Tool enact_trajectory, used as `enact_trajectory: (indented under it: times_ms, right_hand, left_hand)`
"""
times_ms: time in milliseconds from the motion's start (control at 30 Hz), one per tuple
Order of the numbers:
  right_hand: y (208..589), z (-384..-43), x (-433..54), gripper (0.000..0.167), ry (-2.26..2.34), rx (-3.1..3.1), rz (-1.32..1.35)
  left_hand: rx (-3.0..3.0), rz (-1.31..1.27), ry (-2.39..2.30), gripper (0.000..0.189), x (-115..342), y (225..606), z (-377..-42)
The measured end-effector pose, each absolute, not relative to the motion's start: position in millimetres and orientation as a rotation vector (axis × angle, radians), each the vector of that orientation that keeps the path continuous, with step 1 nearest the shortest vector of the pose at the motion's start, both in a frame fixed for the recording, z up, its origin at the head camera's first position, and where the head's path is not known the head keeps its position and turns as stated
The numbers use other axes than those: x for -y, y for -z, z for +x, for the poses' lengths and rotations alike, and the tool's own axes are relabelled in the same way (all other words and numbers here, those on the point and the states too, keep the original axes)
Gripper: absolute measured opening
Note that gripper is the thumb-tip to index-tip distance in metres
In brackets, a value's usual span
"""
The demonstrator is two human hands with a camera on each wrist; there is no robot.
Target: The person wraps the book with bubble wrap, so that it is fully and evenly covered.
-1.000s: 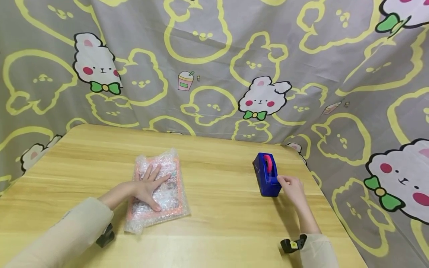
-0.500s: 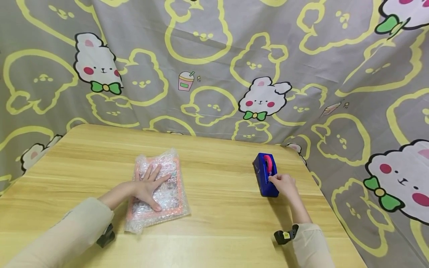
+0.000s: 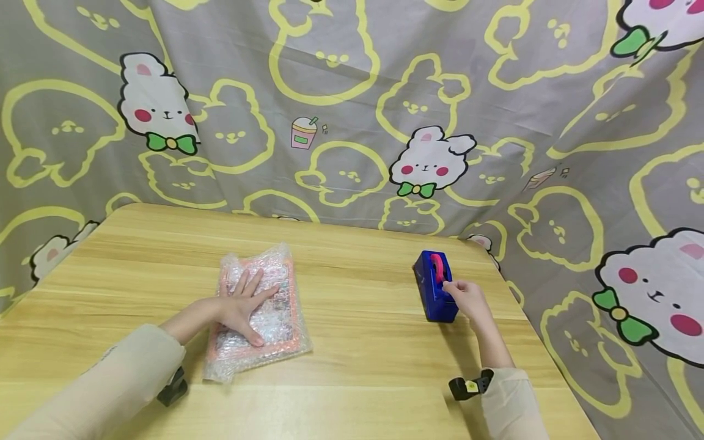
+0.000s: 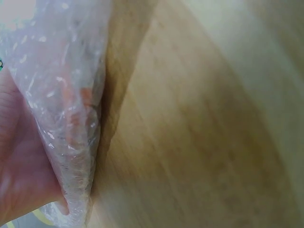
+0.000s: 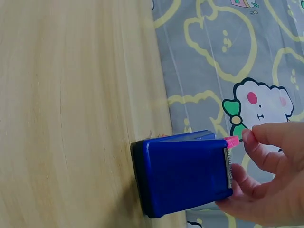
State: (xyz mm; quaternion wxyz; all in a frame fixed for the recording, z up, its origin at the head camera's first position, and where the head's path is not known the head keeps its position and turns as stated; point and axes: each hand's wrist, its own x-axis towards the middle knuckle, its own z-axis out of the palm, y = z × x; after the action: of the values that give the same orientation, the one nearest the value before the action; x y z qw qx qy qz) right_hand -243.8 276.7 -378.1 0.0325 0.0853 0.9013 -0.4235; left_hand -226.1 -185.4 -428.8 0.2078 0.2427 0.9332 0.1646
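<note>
A flat orange-bordered item in bubble wrap (image 3: 278,333) lies on the table, left of centre. My left hand (image 3: 240,313) rests on it, palm down with fingers spread. In the left wrist view, the bubble wrap (image 4: 71,109) shows beside the palm. Over at the right stands a blue tape dispenser (image 3: 442,311) holding a roll with a pink core (image 3: 437,267). My right hand (image 3: 472,300) is at its top, thumb and index finger pinching at the tape; the clear strip is hard to make out. The right wrist view shows the dispenser's toothed cutter (image 5: 228,167) beside the curled fingers.
The wooden table (image 3: 352,391) runs back to a grey curtain (image 3: 341,122) printed with bears, which also hangs along the right side. Black cameras are strapped at both wrists, such as the right wrist camera (image 3: 467,388).
My right hand has moved from the dispenser's front end slightly left and up toward the roll. My left hand and the wrapped item have stayed in place.
</note>
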Motion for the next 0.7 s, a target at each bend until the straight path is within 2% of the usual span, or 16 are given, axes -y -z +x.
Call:
enact_trajectory:
  times_ms: [300, 700]
  right_hand:
    - [378.7, -240.8, -277.0, 0.042, 1.281, -2.765, 0.296]
    - [380.9, -235.6, -279.5, 0.031, 1.451, -2.649, 0.286]
  left_hand:
    - [-2.589, 0.678, -0.478, 0.117, 186.4, 429.7, -226.7]
    - [-2.590, 0.687, -0.465, 0.117, 186.5, 429.2, -227.2]
